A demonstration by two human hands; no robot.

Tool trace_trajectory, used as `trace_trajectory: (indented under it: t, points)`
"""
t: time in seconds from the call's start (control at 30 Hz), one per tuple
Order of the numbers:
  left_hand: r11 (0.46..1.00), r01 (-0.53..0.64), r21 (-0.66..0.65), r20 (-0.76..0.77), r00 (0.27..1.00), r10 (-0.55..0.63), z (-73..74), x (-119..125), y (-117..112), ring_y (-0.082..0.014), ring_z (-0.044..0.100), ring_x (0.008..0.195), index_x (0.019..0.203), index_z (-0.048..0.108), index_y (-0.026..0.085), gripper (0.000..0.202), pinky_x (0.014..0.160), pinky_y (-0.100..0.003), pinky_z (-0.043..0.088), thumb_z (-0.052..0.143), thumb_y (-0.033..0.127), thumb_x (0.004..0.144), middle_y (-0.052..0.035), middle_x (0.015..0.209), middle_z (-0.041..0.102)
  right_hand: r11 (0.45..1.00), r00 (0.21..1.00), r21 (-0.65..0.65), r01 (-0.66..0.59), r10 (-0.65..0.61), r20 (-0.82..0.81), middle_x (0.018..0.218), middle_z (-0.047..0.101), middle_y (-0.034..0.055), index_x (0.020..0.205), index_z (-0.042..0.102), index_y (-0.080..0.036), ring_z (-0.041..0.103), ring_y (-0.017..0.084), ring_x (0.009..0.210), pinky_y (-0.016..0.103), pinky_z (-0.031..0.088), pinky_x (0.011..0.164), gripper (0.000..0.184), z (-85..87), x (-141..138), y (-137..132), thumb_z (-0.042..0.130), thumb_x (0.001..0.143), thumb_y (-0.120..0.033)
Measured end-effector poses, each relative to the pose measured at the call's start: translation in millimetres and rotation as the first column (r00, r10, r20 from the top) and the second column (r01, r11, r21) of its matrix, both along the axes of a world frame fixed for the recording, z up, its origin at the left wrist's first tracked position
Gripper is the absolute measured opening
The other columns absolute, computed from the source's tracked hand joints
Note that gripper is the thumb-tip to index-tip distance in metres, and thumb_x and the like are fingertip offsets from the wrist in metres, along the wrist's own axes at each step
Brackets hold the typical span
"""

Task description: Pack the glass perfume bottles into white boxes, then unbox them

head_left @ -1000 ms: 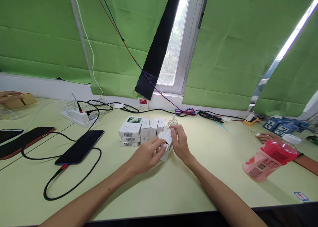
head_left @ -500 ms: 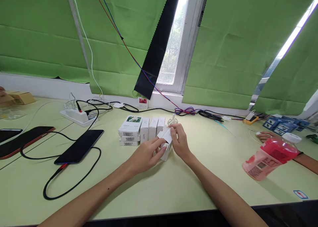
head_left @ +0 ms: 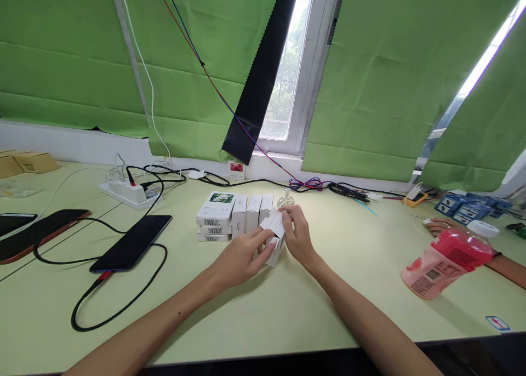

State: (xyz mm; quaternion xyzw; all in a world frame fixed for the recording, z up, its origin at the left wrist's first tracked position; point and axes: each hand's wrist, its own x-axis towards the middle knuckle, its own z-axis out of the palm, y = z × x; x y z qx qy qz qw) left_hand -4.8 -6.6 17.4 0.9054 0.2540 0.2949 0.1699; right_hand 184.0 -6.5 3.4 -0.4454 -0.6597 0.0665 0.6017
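Both my hands are on a small white carton (head_left: 274,255) lying on the pale green table (head_left: 263,310). My left hand (head_left: 242,256) grips the carton's side with curled fingers. My right hand (head_left: 296,234) pinches the carton's raised white flap (head_left: 274,222) at its far end. Just behind stand three upright white cartons (head_left: 252,214) beside a flat stack of white boxes (head_left: 216,216) with barcodes. A small clear glass bottle (head_left: 285,200) stands behind my right hand.
A black phone (head_left: 133,242) with a looping cable lies at left, near a power strip (head_left: 125,192) and more phones (head_left: 36,233). A pink bottle (head_left: 447,261) lies tilted at right, by another person's arm (head_left: 501,266). Cables run along the window sill.
My hands and the carton have hardly moved. At the far left, another person's hand has left the brown boxes and gone out of view.
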Motion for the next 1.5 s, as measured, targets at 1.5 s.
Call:
trace_trajectory:
  t: [1.5]
  points:
    - [0.999, -0.013, 0.044, -0.009, 1.0, 0.014, 4.2, 0.3, -1.8, -0.0113, 0.054, 0.062, 0.105, 0.059, 0.021, 0.022, 0.06, -0.024, 0.042, 0.042, 0.035, 0.104, 0.0002, 0.082, 0.062, 1.0, 1.0, -0.004, -0.006, 0.006, 0.013, 0.101, 0.06, 0.0073, 0.103, 0.06, -0.022, 0.059, 0.022, 0.095, 0.039, 0.049, 0.082, 0.022, 0.8, 1.0, 0.8, 0.039, 0.104, -0.029]
